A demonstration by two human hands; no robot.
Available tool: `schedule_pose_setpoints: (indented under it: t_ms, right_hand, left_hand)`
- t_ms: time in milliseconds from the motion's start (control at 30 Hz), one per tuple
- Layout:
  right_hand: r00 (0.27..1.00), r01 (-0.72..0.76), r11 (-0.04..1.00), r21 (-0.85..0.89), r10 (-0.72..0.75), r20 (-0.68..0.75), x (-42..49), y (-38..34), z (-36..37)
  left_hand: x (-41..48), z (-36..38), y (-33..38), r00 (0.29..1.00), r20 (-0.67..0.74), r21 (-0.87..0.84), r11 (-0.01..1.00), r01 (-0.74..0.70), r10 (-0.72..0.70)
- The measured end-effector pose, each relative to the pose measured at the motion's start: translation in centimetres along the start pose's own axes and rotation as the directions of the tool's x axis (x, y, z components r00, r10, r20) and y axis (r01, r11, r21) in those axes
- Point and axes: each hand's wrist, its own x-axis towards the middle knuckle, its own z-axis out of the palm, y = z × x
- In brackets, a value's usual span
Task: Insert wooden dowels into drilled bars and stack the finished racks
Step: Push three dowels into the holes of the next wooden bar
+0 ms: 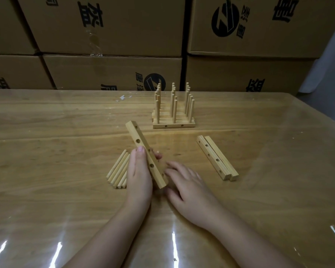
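View from above a glossy wooden bench [46,132] under a clear plastic sheet, with two bare forearms reaching in from the bottom edge. The left hand [138,175] grips a drilled bar [141,146] near its middle, with the thumb lying along the top and the fingertips curled round from beneath. The bar runs diagonally, its far end pointing away and to the left, and round holes show along its upper face. The right hand [188,184] is just beside the bar's near end, holding nothing, fingers loosely spread and slightly blurred; whether it touches the bar cannot be told. A small bundle of loose dowels [118,171] lies on the bench just left of the left hand, partly hidden by it. To the right, well apart from the hands, two spare bars [217,158] lie side by side, touching, at an angle. Further back, near the middle of the bench, the finished racks [173,117] sit packed together, their dowels standing upright in rows. Stacked cardboard boxes [104,26] with black printing fill the background
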Motion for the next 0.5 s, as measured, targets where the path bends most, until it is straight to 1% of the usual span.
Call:
schedule_pose_setpoints:
  t_ms: [67, 133, 233, 300, 367, 400, 433, 500]
  right_hand:
    - [0.999, -0.037, 0.999, 0.025, 0.038, -0.011, -0.02, 0.07, -0.06]
    - [0.999, -0.042, 0.999, 0.019, 0.042, 0.003, -0.02, 0.10, -0.06]
    - [0.999, -0.050, 0.998, 0.024, 0.049, 0.021, -0.05, 0.06, -0.14]
    - [0.999, -0.046, 0.998, 0.035, 0.046, 0.013, -0.04, 0.02, -0.21]
    - [0.999, -0.046, 0.998, 0.037, 0.046, 0.006, 0.00, -0.08, -0.29]
    - [0.999, -0.047, 0.998, 0.036, 0.046, 0.006, 0.00, -0.13, -0.33]
    - [0.999, -0.041, 0.999, 0.023, 0.041, 0.009, -0.03, -0.16, -0.34]
    - [0.999, -0.019, 0.999, -0.033, 0.020, 0.026, -0.14, -0.17, -0.26]
  left_hand:
    - [-0.08, 0.00, -0.09, 1.000, 0.007, 0.041, 0.999, -0.007, 0.006]
    - [-0.29, 0.14, 0.07, 0.998, 0.059, 0.060, 0.998, 0.003, -0.006]
    - [-0.67, 0.28, 0.24, 0.992, 0.125, 0.072, 0.997, -0.037, 0.027]
    - [-0.80, 0.31, 0.47, 0.994, 0.096, 0.034, 0.998, -0.061, 0.058]
    - [-0.66, 0.21, 0.46, 0.992, 0.052, 0.051, 0.992, -0.117, 0.114]
    - [-0.61, 0.14, 0.37, 0.992, 0.051, 0.069, 0.990, -0.123, 0.119]
    - [-0.54, 0.13, 0.34, 0.994, 0.059, 0.078, 0.992, -0.100, 0.096]
    - [-0.38, 0.07, 0.18, 0.997, 0.078, 0.080, 0.997, -0.009, 0.003]
